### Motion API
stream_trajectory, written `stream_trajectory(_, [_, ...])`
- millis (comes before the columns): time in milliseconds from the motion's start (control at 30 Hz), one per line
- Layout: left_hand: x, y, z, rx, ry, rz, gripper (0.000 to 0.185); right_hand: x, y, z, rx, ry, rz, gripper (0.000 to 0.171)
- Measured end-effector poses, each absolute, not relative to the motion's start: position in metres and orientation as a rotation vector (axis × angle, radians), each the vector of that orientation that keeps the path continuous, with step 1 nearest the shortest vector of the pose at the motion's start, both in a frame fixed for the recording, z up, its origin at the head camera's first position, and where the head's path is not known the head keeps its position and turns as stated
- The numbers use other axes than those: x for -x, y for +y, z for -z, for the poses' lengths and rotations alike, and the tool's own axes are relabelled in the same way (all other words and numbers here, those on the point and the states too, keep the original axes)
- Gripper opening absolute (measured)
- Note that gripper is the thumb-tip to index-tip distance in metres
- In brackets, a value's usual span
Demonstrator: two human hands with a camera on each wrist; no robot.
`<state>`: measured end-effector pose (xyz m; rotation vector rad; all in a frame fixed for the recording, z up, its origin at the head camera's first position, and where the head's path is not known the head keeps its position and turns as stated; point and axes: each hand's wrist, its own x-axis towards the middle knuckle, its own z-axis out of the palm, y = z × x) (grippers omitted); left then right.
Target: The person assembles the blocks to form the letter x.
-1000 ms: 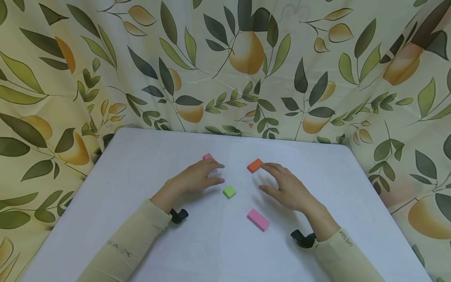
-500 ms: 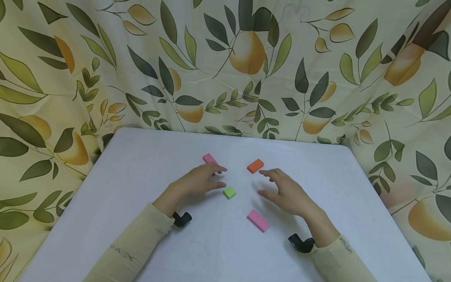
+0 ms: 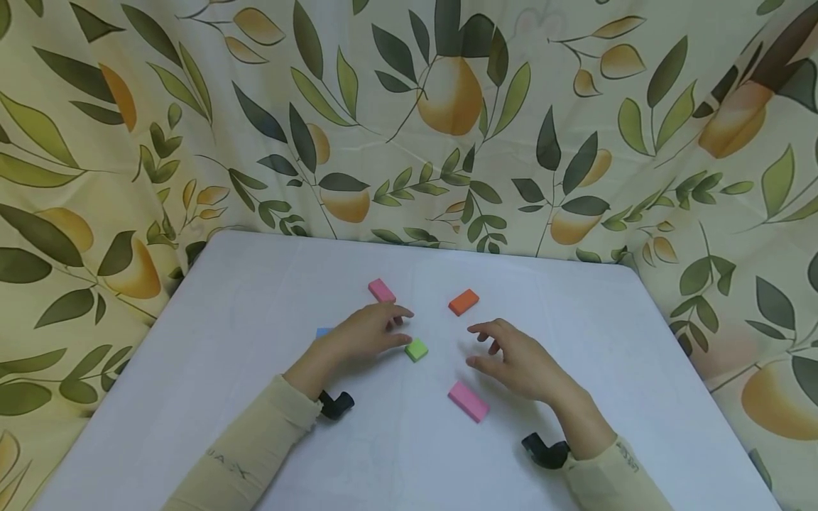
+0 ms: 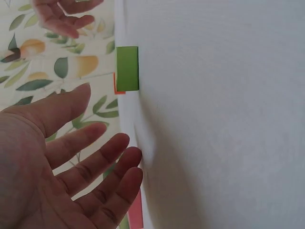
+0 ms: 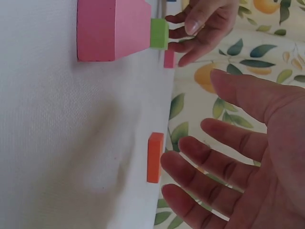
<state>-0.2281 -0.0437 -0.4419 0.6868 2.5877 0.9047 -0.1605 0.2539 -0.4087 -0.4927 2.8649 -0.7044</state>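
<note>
Both hands hover low over a white table [image 3: 224, 298] and hold nothing. My left hand [image 3: 367, 330] has relaxed fingers, its thumb next to a small green block [image 3: 416, 349] [image 4: 127, 68] [image 5: 159, 33]. A pink block [image 3: 381, 289] lies just beyond its fingertips. My right hand [image 3: 511, 351] is spread, with an orange block [image 3: 463, 301] [image 5: 154, 157] a little beyond its fingers. A longer pink block [image 3: 469, 400] [image 5: 113, 29] lies near its thumb side. A corner of a blue block [image 3: 323, 332] shows behind the left hand.
A leaf-and-fruit patterned cloth [image 3: 409, 121] hangs behind and to both sides of the table. Black wrist camera mounts [image 3: 335, 404] [image 3: 543, 451] sit under each cream sleeve. The table's rounded back corners lie at the left and right.
Both hands have drawn back toward me, away from the far pink and orange blocks. The blue block's corner has come into view behind the left hand.
</note>
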Motion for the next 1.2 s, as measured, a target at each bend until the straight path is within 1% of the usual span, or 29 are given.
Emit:
stream_trajectory(267, [0.226, -0.041, 0.447, -0.664, 2.591, -0.928, 0.046, 0.157, 0.253, 0.413, 0.520, 2.822, 0.731, 0.046])
stream_trajectory(467, [0.223, -0.037, 0.447, -0.642, 2.567, -0.946, 0.043, 0.155, 0.253, 0.415, 0.519, 2.799, 0.734, 0.044])
stream_trajectory(867, [0.219, -0.033, 0.452, -0.648, 2.547, -0.956, 0.027, 0.148, 0.247, 0.419, 0.511, 2.730, 0.741, 0.038])
stream_trajectory(1033, [0.218, -0.032, 0.456, -0.652, 2.552, -0.983, 0.025, 0.147, 0.246, 0.419, 0.510, 2.702, 0.733, 0.035])
stream_trajectory(1200, [0.217, -0.030, 0.459, -0.636, 2.556, -0.992, 0.025, 0.146, 0.245, 0.420, 0.519, 2.667, 0.735, 0.035])
